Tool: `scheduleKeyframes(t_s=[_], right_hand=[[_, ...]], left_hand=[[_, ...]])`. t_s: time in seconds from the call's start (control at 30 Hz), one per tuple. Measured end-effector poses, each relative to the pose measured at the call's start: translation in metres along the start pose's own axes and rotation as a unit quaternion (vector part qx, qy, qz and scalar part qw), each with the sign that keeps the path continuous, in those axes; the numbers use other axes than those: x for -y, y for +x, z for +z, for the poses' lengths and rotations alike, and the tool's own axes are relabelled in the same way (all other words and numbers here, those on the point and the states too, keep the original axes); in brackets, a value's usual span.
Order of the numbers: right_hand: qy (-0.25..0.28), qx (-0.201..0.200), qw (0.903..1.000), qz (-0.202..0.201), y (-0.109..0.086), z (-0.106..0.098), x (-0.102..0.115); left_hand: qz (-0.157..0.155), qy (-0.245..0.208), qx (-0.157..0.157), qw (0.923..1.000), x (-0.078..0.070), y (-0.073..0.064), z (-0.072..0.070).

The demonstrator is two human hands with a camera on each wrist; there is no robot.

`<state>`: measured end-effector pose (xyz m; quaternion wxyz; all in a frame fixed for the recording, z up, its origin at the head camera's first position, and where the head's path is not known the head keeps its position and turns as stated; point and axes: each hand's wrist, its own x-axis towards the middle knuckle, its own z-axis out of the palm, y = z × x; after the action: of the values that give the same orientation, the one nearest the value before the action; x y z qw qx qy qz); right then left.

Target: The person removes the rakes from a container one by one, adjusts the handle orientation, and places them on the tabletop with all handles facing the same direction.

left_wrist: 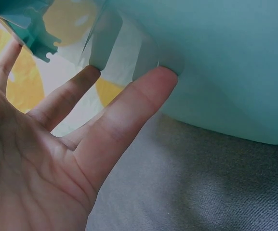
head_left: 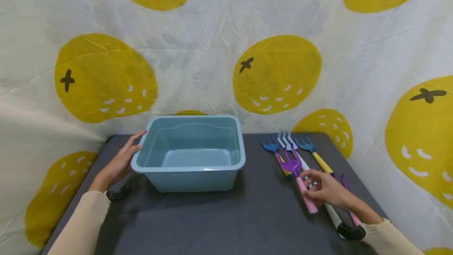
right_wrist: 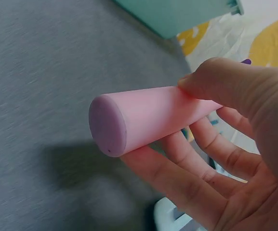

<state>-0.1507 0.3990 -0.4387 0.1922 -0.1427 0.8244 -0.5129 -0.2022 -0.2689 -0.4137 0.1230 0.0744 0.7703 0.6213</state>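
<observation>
My right hand (head_left: pixel 327 187) pinches the pink handle of a purple garden hand fork (head_left: pixel 292 165) between thumb and fingers. In the right wrist view that pink handle (right_wrist: pixel 146 115) is raised off the dark cloth, its butt end towards the camera. Straight fingers of my left hand (head_left: pixel 119 164) touch the left side of a light blue plastic basin (head_left: pixel 191 180). From the left wrist, the thumb (left_wrist: pixel 134 108) lies against the basin wall (left_wrist: pixel 235 72). Beneath and beside the held fork lie a white fork (head_left: pixel 303 163) and blue forks with yellow handles (head_left: pixel 321 161).
Another pink-handled tool with a purple head (head_left: pixel 354 218) lies at the right, partly behind the right wrist. A dark grey cloth (head_left: pixel 212 223) covers the table. Behind its back edge hangs a white curtain (head_left: pixel 198 78) printed with yellow fruit.
</observation>
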Motion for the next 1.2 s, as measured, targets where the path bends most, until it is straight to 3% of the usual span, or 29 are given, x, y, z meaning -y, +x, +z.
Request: scheduleKeyframes(t_s=[0.57,1.2], right_hand=[[0.064,0.041,0.9958,0.051,-0.035,0.012,-0.038],[0.022,0.040,0.9954,0.084,-0.040,0.025,-0.029]], left_hand=[[0.005,0.006,0.006,1.0000,0.001,-0.004,0.002],[0.008,0.004,0.001,1.0000,0.000,-0.002,-0.001]])
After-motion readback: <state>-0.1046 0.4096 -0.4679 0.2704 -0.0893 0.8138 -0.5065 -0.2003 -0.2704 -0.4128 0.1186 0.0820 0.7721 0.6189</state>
